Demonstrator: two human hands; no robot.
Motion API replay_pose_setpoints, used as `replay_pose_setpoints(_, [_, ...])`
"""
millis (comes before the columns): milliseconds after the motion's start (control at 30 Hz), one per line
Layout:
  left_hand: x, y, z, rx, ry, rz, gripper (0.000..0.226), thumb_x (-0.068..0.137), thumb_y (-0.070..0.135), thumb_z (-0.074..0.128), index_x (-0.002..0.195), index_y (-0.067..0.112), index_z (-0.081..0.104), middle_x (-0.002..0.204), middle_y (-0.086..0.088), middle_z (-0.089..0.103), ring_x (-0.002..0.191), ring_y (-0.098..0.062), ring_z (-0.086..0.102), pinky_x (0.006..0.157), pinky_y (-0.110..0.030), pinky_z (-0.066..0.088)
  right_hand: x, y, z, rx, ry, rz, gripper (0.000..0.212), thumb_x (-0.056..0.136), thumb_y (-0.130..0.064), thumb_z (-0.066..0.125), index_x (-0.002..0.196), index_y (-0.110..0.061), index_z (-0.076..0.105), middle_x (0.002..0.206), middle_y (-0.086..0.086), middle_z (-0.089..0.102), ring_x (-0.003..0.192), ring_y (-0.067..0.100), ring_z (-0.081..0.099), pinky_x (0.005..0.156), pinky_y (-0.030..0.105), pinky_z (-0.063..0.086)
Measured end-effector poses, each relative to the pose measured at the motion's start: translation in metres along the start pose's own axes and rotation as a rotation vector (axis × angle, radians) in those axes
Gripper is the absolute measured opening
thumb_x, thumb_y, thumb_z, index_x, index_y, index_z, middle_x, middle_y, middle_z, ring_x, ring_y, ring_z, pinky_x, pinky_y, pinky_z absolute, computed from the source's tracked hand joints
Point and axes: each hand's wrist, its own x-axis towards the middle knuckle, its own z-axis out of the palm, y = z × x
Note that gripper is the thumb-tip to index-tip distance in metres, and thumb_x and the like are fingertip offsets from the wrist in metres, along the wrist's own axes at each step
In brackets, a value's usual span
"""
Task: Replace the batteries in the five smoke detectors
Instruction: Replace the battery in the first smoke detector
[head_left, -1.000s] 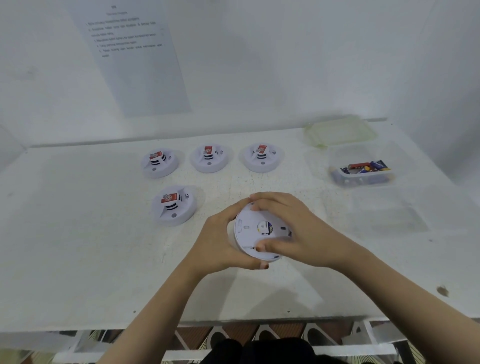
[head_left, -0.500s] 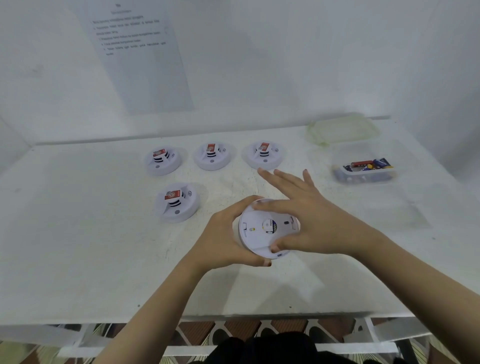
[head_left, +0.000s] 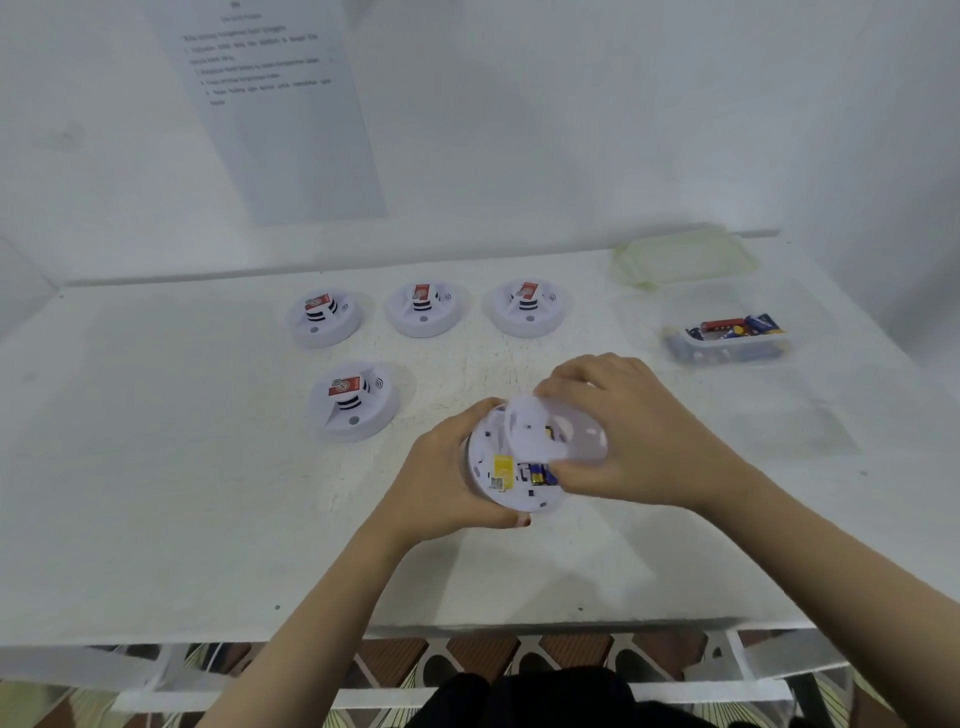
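Left hand grips the detector — batteries exposed inside. Right hand is curled round its cover, tilted off the body. Four other detectors sit on the counter, far left.

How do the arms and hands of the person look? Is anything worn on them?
No gloves, rings or watch show on the left hand or right hand. The forearms are bare, with no sleeves in view. The left thumb's nail looks dark, perhaps polished.
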Motion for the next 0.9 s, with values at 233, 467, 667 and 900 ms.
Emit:
replay_pose_setpoints(233, [-0.015, -0.014, -0.007, 0.01, 0.117, -0.049, 0.083, 0.047, 0.044, 0.084, 0.123, 0.04, 0.051, 0.113, 0.023, 0.062, 0.106, 0.0, 0.061, 0.084, -0.013, 0.05, -0.012, 0.022, 0.025, -0.226, -0.152, 0.34, 0.049, 0.08, -0.038, 0.06, 0.124, -0.018, 0.054, 0.118, 0.002, 0.052, 0.106, 0.022, 0.045, 0.088, 0.03, 0.028])
replay_pose_setpoints(467, [-0.015, -0.009, -0.006, -0.042, 0.129, -0.028, 0.089, 0.048, 0.042, 0.086, 0.128, 0.034, 0.049, 0.119, 0.018, 0.061, 0.112, -0.008, 0.061, 0.09, -0.029, 0.055, -0.01, 0.014, 0.025, 0.163, -0.049, 0.23, 0.049, 0.086, -0.043, 0.056, 0.132, -0.027, 0.051, 0.131, -0.008, 0.053, 0.117, 0.006, 0.045, 0.102, 0.03, 0.036])
replay_pose_setpoints(667, [-0.001, 0.004, -0.009, -0.036, 0.107, 0.035, 0.09, 0.049, 0.038, 0.088, 0.13, 0.028, 0.05, 0.115, 0.012, 0.063, 0.108, -0.017, 0.063, 0.084, -0.039, 0.058, -0.002, -0.004, 0.007, 0.092, 0.003, 0.0, 0.052, 0.079, -0.048, 0.059, 0.124, -0.021, 0.059, 0.121, -0.004, 0.061, 0.107, 0.01, 0.055, 0.091, 0.029, 0.042])
replay_pose_setpoints(900, [0.013, 0.014, -0.009, -0.055, 0.035, 0.02, 0.093, 0.047, 0.031, 0.091, 0.131, 0.025, 0.051, 0.113, 0.007, 0.066, 0.105, -0.02, 0.064, 0.084, -0.041, 0.057, -0.002, 0.002, -0.01, -0.167, -0.002, -0.06, 0.051, 0.075, -0.052, 0.051, 0.106, -0.017, 0.07, 0.1, -0.001, 0.071, 0.086, 0.021, 0.066, 0.082, 0.036, 0.044])
